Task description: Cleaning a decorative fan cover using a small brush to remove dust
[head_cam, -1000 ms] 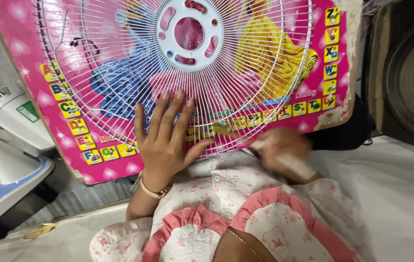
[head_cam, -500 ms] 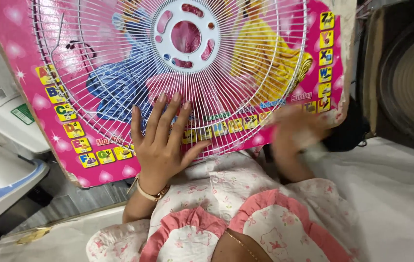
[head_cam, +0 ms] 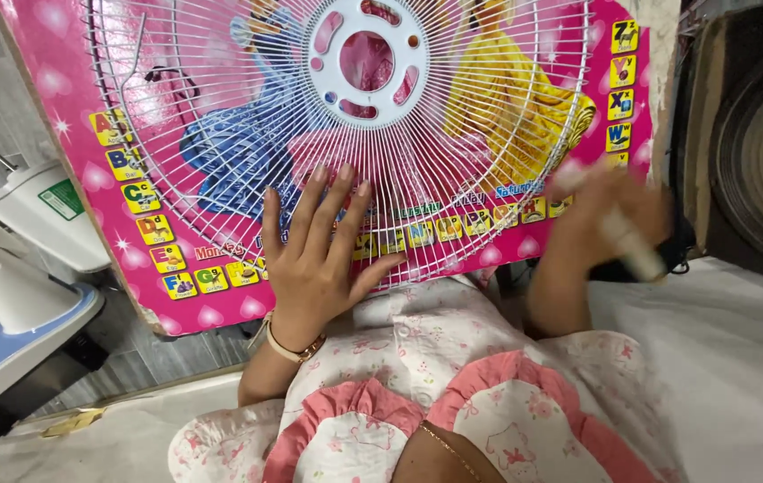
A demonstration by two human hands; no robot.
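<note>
While wire fan guard (head_cam: 346, 134) covers pink chart (head_cam: 59, 89).

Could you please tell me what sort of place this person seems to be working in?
Probably a home or small workshop floor: a white wire fan guard lies on a pink alphabet board, with a white fan base beside it and white cloth spread below.

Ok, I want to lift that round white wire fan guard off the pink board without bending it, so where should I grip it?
Probably at the outer rim of the round white wire fan guard, coming from its lower edge, where the left hand already lies flat. The thin spokes look easily bent; the rim hoop and the white plastic hub seem stiffer. The blurred right hand holds something pale.
</note>
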